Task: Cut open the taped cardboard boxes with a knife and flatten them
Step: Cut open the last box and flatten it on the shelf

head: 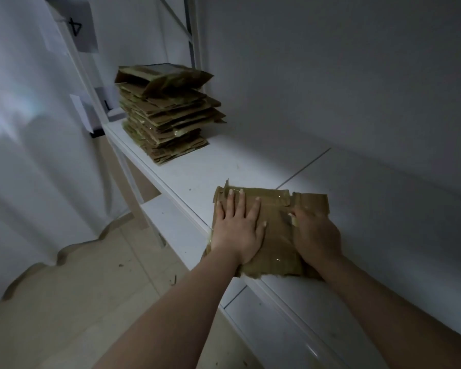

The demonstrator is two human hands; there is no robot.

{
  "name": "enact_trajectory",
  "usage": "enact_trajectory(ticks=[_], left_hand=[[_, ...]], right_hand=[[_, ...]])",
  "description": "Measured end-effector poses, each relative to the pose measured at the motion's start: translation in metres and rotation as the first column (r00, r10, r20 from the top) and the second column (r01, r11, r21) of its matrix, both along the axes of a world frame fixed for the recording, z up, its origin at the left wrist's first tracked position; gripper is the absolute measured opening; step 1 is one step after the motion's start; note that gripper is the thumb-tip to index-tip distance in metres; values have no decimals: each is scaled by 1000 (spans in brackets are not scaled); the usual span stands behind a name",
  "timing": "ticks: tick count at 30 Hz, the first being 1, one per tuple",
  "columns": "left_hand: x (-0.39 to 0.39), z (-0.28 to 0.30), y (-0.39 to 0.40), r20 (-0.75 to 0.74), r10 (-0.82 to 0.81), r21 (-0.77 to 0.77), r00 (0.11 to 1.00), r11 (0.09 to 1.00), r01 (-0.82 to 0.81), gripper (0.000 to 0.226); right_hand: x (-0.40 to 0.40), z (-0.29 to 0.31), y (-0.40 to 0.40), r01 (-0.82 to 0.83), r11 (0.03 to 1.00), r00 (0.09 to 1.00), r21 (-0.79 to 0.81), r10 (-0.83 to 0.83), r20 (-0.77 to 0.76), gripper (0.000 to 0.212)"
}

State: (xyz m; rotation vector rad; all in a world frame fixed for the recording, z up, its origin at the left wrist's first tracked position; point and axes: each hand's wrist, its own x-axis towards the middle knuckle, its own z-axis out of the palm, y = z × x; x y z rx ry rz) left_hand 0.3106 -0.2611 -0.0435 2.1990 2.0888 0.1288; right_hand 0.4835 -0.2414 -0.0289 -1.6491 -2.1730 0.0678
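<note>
Low in the frame, just right of centre, a flattened cardboard box [269,230] lies on the white shelf [197,179], its near edge overhanging the front. The left hand [238,227] presses flat on it, fingers straight and spread. The right hand [316,234] bears down beside it with fingers curled; what it grips, I cannot tell. A stack of flattened boxes [168,115] stands upper left of centre.
</note>
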Motion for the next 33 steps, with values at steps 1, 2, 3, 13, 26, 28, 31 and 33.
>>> enact_trajectory(ticks=[1, 2, 3, 13, 26, 28, 31, 33], left_hand=[[-1, -2, 0, -10, 13, 24, 1000, 1000, -13, 63], [-2, -3, 1, -15, 23, 43, 1000, 999, -22, 63], [-2, -3, 2, -18, 26, 49, 1000, 998, -25, 63], [0, -9, 10, -114, 116, -56, 987, 991, -122, 79], [0, 7, 6, -103, 94, -165, 990, 980, -111, 75], [-4, 8, 4, -103, 44, -232, 994, 970, -67, 79], [-4, -3, -5, -121, 57, -114, 991, 991, -71, 80], [-3, -9, -8, -121, 81, -28, 989, 996, -85, 78]], right_hand=[[-2, -8, -2, -22, 1000, 999, 23, 21, 39, 35], [-5, -10, -2, -46, 999, 994, 23, 44, 104, 45], [-5, -11, 1, -62, 998, 980, -15, 64, 191, 55], [-5, -17, 25, -7, 924, 952, -382, 123, 279, 60], [-6, -9, 22, -83, 902, 955, -424, 193, 223, 60], [-6, -11, 16, -65, 912, 947, -406, 185, 264, 61], [-9, -19, 9, -51, 945, 946, -322, 149, 289, 62], [-9, -20, 13, -53, 944, 950, -325, 148, 274, 61]])
